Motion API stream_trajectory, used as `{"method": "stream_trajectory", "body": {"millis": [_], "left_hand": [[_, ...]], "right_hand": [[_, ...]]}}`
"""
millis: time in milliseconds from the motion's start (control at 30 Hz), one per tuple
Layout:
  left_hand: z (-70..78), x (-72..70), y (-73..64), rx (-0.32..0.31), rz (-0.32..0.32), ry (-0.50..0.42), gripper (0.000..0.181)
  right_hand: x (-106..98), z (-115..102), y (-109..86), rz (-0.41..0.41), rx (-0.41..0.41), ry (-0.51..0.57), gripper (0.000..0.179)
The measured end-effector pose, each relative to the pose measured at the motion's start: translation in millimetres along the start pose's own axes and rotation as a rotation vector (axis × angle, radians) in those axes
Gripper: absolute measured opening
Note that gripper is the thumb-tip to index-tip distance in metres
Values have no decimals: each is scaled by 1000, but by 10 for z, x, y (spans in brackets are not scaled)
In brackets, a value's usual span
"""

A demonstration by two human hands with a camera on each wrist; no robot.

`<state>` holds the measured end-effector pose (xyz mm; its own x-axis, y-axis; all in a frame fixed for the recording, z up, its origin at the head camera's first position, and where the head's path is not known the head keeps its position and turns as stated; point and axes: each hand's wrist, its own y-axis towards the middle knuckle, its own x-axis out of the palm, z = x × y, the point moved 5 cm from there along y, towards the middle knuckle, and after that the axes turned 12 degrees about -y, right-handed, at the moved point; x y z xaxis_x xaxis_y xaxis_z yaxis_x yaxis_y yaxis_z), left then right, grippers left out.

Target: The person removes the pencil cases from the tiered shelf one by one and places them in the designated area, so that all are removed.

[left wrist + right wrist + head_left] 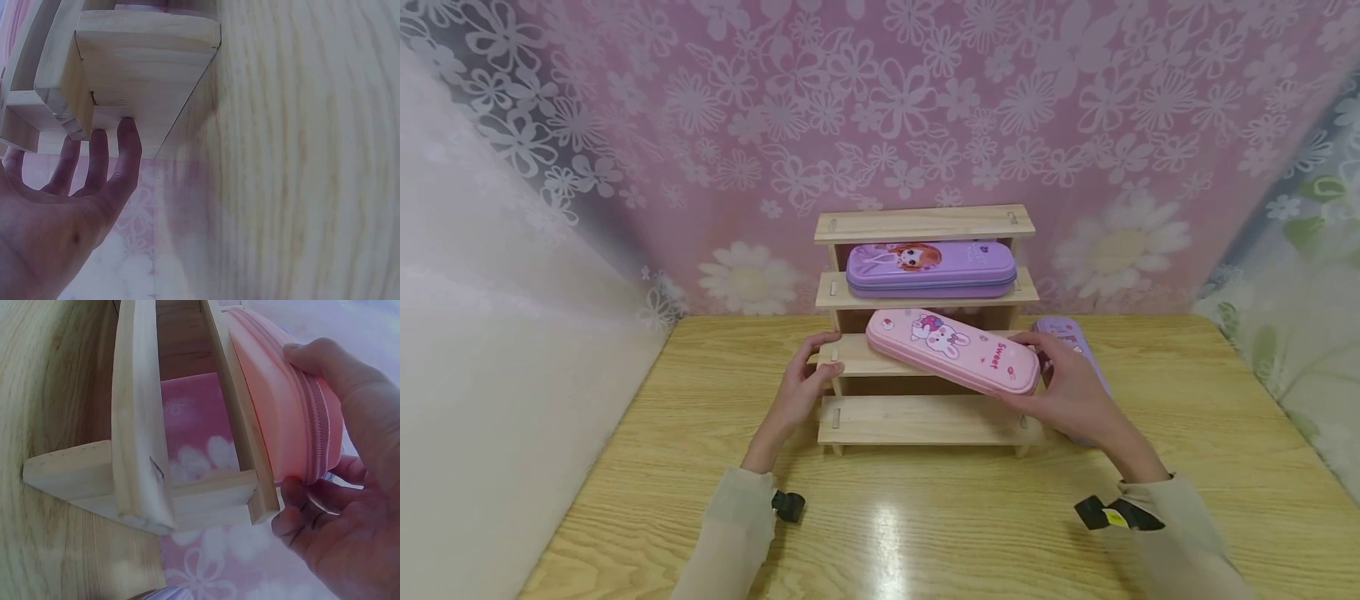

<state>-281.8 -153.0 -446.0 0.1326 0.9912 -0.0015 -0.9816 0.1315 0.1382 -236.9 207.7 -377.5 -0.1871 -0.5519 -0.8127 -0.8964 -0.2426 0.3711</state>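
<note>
1. The pink case (951,350) is showing a smooth surface and a long shape with rounded ends; a rabbit picture and the word "Sweet" are decorating its lid, and a toothed zipper (315,437) is running around its side.
2. The wooden rack (925,421) is rising in four steps of pale, straight-edged planks, with visible joints.
3. The pink case is lying over the second plank from below. Its long axis is slanting: the left end is pointing back toward the rack, the right end is coming forward and lower, with "Sweet" near this end. I cannot tell how much the plank is supporting it.
4. The right hand (1067,392) is holding the pink case by its right end, between thumb and fingers.
5. The left hand (797,387) is gripping the left end of the same plank, thumb in front and fingers behind.
6. A glossy purple case (955,271) is resting lengthwise on the third plank; a lavender case (1063,329) is lying on the tabletop (700,433), right of the rack.
7. The tabletop is showing yellowish wood grain; behind it, a pink flowered backdrop (895,125) is hanging.
</note>
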Motion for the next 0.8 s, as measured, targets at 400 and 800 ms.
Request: {"method": "stream_trajectory", "body": {"millis": [400, 800], "left_hand": [[-15, 4, -10, 2, -8, -12, 44], [-15, 6, -14, -4, -8, -8, 45]], "right_hand": [[-233, 200, -246, 64, 21, -9, 73], [-509, 493, -508, 139, -10, 96, 81]]}}
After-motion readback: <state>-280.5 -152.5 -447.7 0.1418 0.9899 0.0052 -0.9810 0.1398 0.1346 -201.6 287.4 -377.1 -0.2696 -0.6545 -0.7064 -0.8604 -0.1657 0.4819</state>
